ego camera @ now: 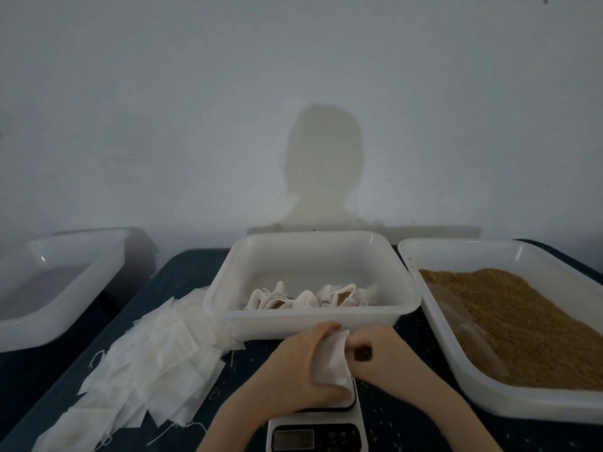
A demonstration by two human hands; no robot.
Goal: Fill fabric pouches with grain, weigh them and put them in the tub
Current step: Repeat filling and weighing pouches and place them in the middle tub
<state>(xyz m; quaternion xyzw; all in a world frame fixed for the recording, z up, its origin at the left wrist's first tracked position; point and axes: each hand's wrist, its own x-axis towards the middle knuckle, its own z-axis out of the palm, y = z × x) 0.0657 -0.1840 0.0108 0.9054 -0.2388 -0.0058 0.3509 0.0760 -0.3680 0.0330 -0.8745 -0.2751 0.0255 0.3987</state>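
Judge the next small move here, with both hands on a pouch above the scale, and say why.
Probably let go so the pouch sits alone on the scale. The left hand and right hand both grip it over the platform, so any reading would include their pressure. Filled pouches already lie in the middle tub.

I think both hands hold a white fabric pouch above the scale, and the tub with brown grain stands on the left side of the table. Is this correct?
Not quite. Both the left hand and right hand do hold the white fabric pouch above the scale, but the head view shows the tub of brown grain on the right side of the table, not the left.
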